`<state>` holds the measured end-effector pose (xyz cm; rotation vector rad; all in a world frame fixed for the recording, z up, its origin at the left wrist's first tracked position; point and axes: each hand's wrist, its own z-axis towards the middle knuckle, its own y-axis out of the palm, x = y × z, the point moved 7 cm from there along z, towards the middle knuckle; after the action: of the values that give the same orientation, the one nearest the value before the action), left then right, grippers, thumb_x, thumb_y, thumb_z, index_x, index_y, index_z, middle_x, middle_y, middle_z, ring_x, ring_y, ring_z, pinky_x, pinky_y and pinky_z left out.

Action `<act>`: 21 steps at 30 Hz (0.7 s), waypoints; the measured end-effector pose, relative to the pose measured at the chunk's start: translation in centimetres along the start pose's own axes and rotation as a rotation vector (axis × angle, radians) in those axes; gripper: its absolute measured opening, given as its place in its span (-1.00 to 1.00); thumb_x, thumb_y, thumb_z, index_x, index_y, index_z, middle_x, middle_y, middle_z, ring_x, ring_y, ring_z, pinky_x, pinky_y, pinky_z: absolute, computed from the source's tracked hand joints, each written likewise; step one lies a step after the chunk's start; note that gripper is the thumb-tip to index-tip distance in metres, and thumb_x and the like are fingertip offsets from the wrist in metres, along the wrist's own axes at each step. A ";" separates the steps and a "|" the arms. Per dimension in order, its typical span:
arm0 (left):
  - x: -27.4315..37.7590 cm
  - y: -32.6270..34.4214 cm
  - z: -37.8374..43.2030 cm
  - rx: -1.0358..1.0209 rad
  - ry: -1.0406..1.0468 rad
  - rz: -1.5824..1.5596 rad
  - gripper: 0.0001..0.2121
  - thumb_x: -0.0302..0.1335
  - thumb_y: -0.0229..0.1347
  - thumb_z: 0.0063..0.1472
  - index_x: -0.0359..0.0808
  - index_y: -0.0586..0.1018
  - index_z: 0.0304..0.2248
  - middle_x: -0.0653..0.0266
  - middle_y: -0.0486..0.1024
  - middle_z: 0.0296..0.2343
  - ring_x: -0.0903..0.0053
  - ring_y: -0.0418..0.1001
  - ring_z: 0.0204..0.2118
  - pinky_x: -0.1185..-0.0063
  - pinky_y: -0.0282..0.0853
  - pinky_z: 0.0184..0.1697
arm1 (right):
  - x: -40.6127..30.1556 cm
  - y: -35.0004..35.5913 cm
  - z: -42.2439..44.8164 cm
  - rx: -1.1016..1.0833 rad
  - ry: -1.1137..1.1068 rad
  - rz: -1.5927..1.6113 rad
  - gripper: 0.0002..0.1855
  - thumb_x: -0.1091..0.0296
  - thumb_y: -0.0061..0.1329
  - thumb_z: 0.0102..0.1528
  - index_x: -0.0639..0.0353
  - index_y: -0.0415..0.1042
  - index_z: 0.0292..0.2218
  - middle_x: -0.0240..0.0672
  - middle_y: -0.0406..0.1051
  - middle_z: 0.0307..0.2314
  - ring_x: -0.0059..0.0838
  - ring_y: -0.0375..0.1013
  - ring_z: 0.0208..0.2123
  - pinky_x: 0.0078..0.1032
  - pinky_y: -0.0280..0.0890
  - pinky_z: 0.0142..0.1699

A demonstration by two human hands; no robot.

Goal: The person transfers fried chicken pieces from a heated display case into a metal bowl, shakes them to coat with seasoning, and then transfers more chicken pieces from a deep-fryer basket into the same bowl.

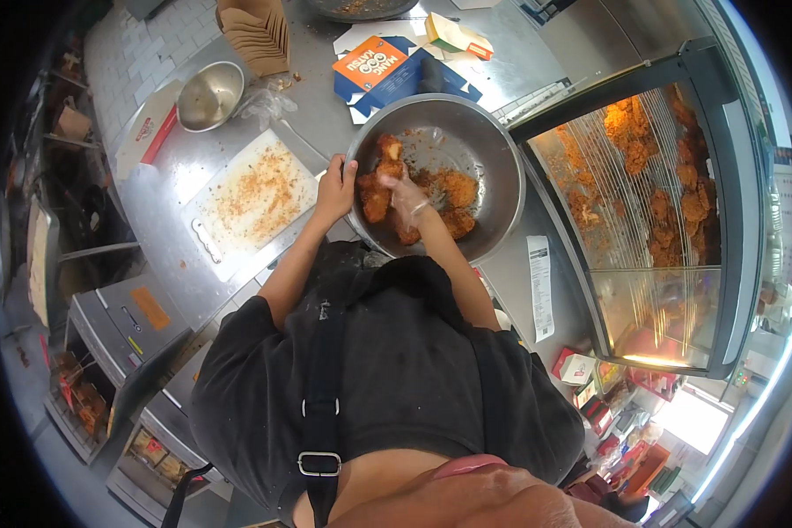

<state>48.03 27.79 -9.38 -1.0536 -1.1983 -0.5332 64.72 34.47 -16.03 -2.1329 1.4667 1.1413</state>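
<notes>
A large stainless steel bowl (495,152) stands before me with several pieces of breaded fried chicken (457,187) and loose crumbs inside. My left hand (336,189), bare, grips the bowl's left rim. Inside the bowl is my right hand (406,196) in a clear plastic glove, its fingers against a piece of fried chicken (389,148) on the left side; blur hides whether they close on it. To the left of the bowl lies a white cutting board (237,162) strewn with orange crumbs.
A small metal bowl (210,96), a crumpled plastic glove (267,105) and stacked brown cardboard trays (254,33) stand at the back left. An unfolded printed box (386,72) lies behind the large bowl. A glass-fronted warming cabinet (633,198) with fried chicken and a paper receipt (540,287) are on the right.
</notes>
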 end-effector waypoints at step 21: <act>-0.7 0.3 0.7 0.006 0.047 -0.117 -0.68 -0.19 -0.06 0.38 -0.35 0.42 -0.23 0.24 0.38 -0.63 0.57 0.29 -0.57 0.50 0.23 -0.46 | -30.0 -27.1 -21.5 0.828 -0.745 0.201 -0.62 -0.08 -0.05 0.21 0.07 0.47 -0.27 -0.41 0.42 -0.50 -0.48 0.37 -0.52 -0.48 0.36 -0.32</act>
<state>47.69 28.45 -10.20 -0.9648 -1.2249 -0.6418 93.37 51.45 15.45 -0.8891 1.4216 0.9709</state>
